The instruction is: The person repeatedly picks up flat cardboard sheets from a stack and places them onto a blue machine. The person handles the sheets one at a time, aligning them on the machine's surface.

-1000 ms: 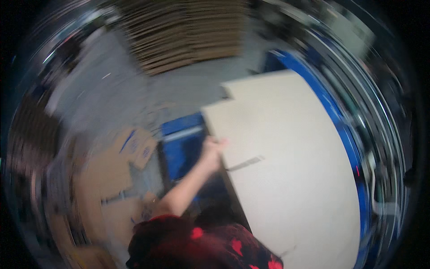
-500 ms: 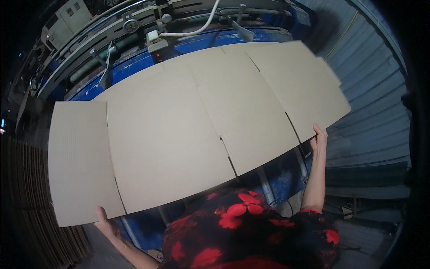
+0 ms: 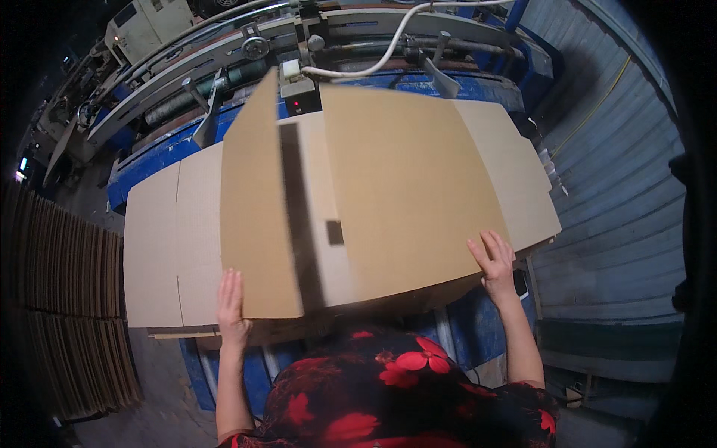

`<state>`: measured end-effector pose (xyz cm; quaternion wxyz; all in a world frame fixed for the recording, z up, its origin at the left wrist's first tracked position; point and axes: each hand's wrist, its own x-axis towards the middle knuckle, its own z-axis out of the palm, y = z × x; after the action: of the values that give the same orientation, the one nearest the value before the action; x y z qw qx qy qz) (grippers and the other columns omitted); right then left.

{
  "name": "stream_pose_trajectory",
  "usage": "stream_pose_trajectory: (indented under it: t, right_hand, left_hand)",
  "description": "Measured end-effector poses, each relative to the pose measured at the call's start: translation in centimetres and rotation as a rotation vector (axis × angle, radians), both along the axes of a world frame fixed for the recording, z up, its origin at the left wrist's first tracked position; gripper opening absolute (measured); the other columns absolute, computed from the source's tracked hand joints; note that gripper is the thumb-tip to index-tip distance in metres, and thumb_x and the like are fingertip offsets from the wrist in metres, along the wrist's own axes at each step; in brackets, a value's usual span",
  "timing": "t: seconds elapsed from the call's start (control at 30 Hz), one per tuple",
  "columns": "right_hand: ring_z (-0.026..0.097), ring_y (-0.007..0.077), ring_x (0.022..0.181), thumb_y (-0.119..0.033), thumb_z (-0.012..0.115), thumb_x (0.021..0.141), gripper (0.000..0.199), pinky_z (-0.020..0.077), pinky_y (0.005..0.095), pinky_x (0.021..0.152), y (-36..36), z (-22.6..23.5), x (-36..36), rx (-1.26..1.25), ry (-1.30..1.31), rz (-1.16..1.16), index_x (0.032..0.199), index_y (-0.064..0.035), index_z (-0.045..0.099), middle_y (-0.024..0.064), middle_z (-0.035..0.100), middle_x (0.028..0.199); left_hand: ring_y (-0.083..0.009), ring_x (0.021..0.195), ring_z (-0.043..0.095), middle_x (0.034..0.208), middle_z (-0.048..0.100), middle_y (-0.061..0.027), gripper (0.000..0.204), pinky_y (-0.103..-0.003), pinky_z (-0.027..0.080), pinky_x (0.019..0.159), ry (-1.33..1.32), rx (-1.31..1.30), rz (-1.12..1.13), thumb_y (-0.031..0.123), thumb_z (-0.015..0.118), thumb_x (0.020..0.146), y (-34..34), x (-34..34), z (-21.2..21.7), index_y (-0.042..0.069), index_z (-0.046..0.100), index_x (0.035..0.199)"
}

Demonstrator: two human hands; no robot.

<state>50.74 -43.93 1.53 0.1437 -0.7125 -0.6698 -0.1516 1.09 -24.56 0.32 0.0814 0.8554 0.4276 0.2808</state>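
Note:
A brown cardboard carton blank lies in front of me with its two end panels folded inward. Its left panel (image 3: 258,216) leans up at a slant, while the broad right panel (image 3: 418,187) is turned over toward the middle. Between them shows a pale strip with a dark shadow. My left hand (image 3: 232,308) presses straight fingers against the outer fold of the left panel. Fingers spread, my right hand (image 3: 495,267) rests on the near corner of the right panel. Underneath, another flat cardboard sheet (image 3: 153,254) sticks out on both sides, on top of further cardboard.
Beyond the cardboard runs a blue machine (image 3: 175,175) with rollers, a handwheel (image 3: 255,48) and a small box with a red light (image 3: 300,101). A white cable (image 3: 388,52) arches above it. Tall stacks of cardboard (image 3: 67,299) stand at left; a corrugated metal wall (image 3: 612,201) is at right.
The flat, open blank held at both ends now has its end panels folded inward. Both hands have moved, the left one inward and up. Another sheet shows beneath.

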Motion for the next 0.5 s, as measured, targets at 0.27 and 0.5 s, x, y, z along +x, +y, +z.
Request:
stream_pose_trajectory:
  t: [0.27, 0.5]
  right_hand:
    - [0.041, 0.0345, 0.124, 0.004, 0.055, 0.071, 0.063, 0.0314, 0.0553, 0.098, 5.8, -0.7, 2.6, -0.115, -0.023, 0.101, 0.129, -0.023, 0.053, 0.0133, 0.048, 0.13]
    - [0.041, 0.0355, 0.124, 0.005, 0.052, 0.074, 0.059, 0.0306, 0.0561, 0.099, 12.2, 0.4, 4.1, -0.111, 0.074, 0.071, 0.125, -0.0226, 0.056, 0.015, 0.05, 0.128]
  left_hand:
    - [-0.0401, 0.127, 0.041, 0.135, 0.048, -0.0175, 0.052, -0.052, 0.033, 0.104, 0.102, 0.154, -0.017, -0.003, 0.053, 0.078, 3.6, 3.4, 0.3, 0.007, 0.052, 0.129]
    - [-0.0385, 0.128, 0.04, 0.137, 0.046, -0.0158, 0.063, -0.053, 0.031, 0.105, 0.22, 0.109, 0.033, -0.013, 0.05, 0.073, 6.3, 4.8, 0.1, 0.01, 0.049, 0.133]
